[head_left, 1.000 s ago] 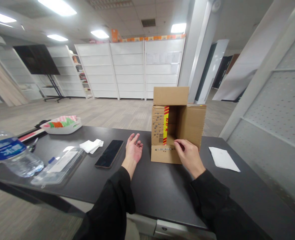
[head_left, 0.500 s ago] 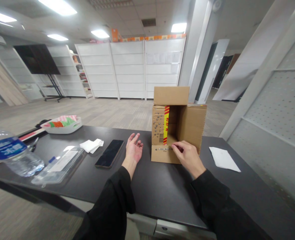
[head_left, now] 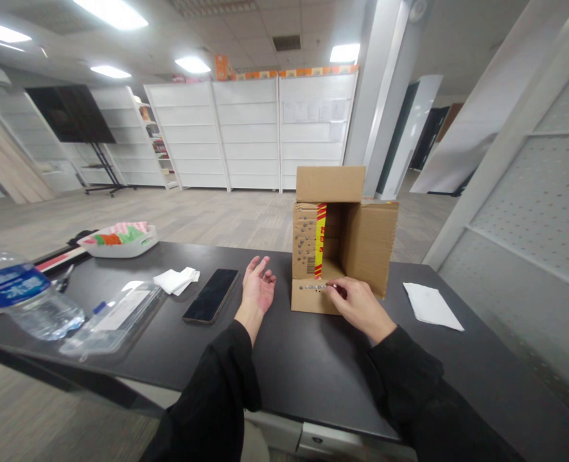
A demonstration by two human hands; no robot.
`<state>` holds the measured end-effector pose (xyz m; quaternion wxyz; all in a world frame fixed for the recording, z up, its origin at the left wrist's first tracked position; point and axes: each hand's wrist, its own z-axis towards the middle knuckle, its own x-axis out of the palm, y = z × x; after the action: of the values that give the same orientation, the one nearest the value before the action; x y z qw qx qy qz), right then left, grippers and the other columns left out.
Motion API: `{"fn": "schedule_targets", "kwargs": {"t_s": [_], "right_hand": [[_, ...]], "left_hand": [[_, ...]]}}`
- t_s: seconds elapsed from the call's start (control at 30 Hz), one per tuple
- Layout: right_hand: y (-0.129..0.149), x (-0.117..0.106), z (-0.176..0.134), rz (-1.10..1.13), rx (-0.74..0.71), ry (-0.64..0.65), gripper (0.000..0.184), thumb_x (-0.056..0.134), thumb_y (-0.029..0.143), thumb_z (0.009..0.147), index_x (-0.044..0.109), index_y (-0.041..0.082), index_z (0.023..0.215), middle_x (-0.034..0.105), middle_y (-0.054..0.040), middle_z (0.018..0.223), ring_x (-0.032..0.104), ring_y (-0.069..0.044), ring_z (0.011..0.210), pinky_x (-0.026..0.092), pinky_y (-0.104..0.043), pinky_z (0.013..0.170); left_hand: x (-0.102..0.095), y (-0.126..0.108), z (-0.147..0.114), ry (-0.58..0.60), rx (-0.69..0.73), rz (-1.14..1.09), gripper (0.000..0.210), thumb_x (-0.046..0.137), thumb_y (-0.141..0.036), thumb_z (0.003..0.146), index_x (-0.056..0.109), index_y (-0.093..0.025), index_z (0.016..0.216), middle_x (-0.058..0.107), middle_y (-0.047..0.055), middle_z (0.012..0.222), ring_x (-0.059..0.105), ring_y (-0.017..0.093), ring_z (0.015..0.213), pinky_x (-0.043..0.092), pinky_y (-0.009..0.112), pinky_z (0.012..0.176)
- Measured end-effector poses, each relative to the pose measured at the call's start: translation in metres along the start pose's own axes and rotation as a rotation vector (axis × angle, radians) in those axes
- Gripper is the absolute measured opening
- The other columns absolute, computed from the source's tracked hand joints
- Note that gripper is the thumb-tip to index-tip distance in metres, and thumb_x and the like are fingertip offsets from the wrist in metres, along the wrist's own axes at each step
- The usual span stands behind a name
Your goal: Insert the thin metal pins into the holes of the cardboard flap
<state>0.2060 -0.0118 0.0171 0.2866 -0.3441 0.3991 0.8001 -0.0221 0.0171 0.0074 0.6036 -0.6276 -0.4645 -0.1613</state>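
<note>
An open cardboard box [head_left: 313, 301] stands on the dark table with its flaps folded out. Small round metal studs [head_left: 302, 242] are scattered over its left flap, beside a yellow and red tape strip [head_left: 320, 240]. More of these studs [head_left: 308, 287] form a row along the lower front flap. At the right end of that row, my right hand [head_left: 356, 305] is pinched, with a tiny bright stud at the thumb and index fingertips. My left hand [head_left: 258, 289] rests palm up on the table between phone and box, fingers loosely curled apart and holding nothing.
A black phone [head_left: 212, 295] and folded white tissue [head_left: 177, 280] lie left of my left hand. Further left are a clear plastic case [head_left: 115, 321], a water bottle [head_left: 29, 295] and a white basket [head_left: 121, 249]. White paper [head_left: 433, 307] lies right of the box.
My right hand has shifted slightly left and down along the lower flap, its fingertips now lower at the row of studs. My left hand has not moved.
</note>
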Motion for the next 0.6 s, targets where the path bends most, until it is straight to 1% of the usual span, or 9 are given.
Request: {"fn": "schedule_targets", "kwargs": {"t_s": [0.17,0.27,0.37,0.43,0.6], "right_hand": [[-0.002,0.001,-0.001,0.019,-0.012,-0.043,0.034,0.038,0.021,0.091,0.071,0.019,0.083,0.073,-0.0081,0.086,0.068,-0.021,0.081,0.050,-0.031,0.076],[-0.006,0.003,-0.001,0.032,0.003,-0.042,0.027,0.042,0.021,0.088,0.068,0.018,0.092,0.073,-0.0076,0.090,0.068,-0.021,0.082,0.049,-0.031,0.076],[-0.011,0.005,-0.001,0.028,0.051,-0.048,0.021,0.045,0.020,0.086,0.062,0.018,0.098,0.071,-0.0059,0.085,0.066,-0.020,0.075,0.047,-0.030,0.069],[-0.013,0.006,-0.001,0.007,0.082,-0.061,0.016,0.046,0.020,0.085,0.059,0.019,0.095,0.069,-0.0047,0.080,0.064,-0.019,0.070,0.045,-0.029,0.065],[-0.017,0.010,-0.002,-0.009,0.096,-0.072,0.008,0.047,0.021,0.086,0.055,0.022,0.084,0.065,-0.0020,0.070,0.062,-0.018,0.065,0.041,-0.027,0.062]], "left_hand": [[0.000,0.000,0.000,0.000,0.008,0.015,0.037,0.075,-0.012,0.070,0.056,-0.026,0.098,0.068,-0.003,0.097,0.048,0.004,0.052,0.039,0.021,0.056],[0.000,0.000,0.000,0.005,0.004,0.013,0.038,0.075,-0.011,0.070,0.056,-0.026,0.099,0.068,-0.003,0.098,0.049,0.004,0.053,0.039,0.022,0.056],[-0.001,0.000,0.000,0.007,-0.002,0.009,0.035,0.073,-0.011,0.072,0.057,-0.026,0.099,0.068,-0.003,0.098,0.050,0.004,0.053,0.038,0.022,0.056],[-0.001,0.000,0.000,0.006,-0.003,0.008,0.035,0.073,-0.010,0.072,0.057,-0.026,0.099,0.069,-0.003,0.098,0.050,0.004,0.053,0.038,0.022,0.056],[-0.002,0.001,0.001,0.008,-0.006,0.014,0.036,0.074,-0.012,0.071,0.057,-0.026,0.100,0.069,-0.002,0.098,0.051,0.004,0.053,0.039,0.022,0.057]]}}
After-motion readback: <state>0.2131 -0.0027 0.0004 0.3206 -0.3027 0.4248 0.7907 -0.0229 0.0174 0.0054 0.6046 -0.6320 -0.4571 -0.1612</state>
